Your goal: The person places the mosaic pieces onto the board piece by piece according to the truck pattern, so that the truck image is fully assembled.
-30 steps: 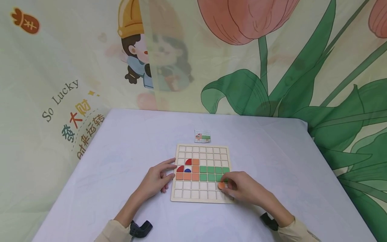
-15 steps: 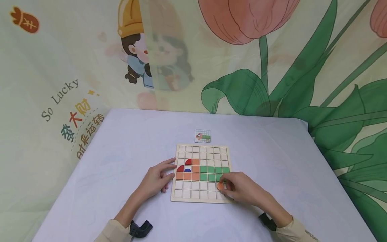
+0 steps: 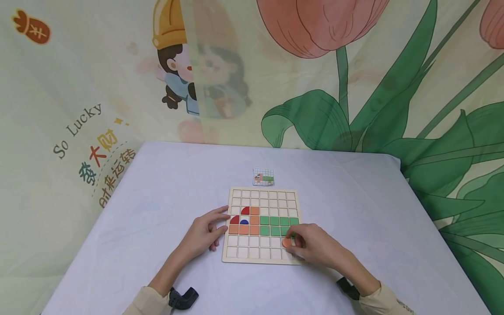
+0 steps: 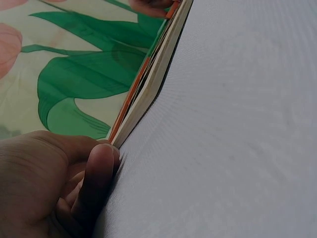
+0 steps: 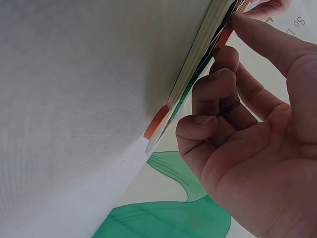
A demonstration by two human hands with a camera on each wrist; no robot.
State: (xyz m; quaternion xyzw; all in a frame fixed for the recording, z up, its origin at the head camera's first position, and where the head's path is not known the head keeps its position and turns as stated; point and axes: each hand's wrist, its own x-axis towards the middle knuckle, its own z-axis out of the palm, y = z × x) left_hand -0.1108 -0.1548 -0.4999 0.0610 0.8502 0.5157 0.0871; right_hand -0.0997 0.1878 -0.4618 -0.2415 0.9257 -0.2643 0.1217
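Observation:
A square wooden grid board [image 3: 252, 253] lies on the white table, with a block of green square tiles [image 3: 274, 222], orange square tiles [image 3: 244, 229], red quarter-round tiles [image 3: 246, 211] and a blue half-round tile [image 3: 244, 222] in its cells. My left hand [image 3: 201, 235] touches the board's left edge, with thumb and fingertips apart along it. My right hand [image 3: 316, 245] pinches an orange rounded tile [image 3: 286, 242] between thumb and forefinger, over the lower right cells under the green block. The right hand covers the board's lower right corner.
A small picture card [image 3: 263, 177] with a gridded coloured pattern lies beyond the board. Another orange piece [image 5: 157, 122] sits against the board's edge in the right wrist view. A printed cloth [image 3: 220, 78] hangs behind the table.
My right hand has shifted slightly left and down with the orange tile, then stayed almost in place. The left hand and board have not moved.

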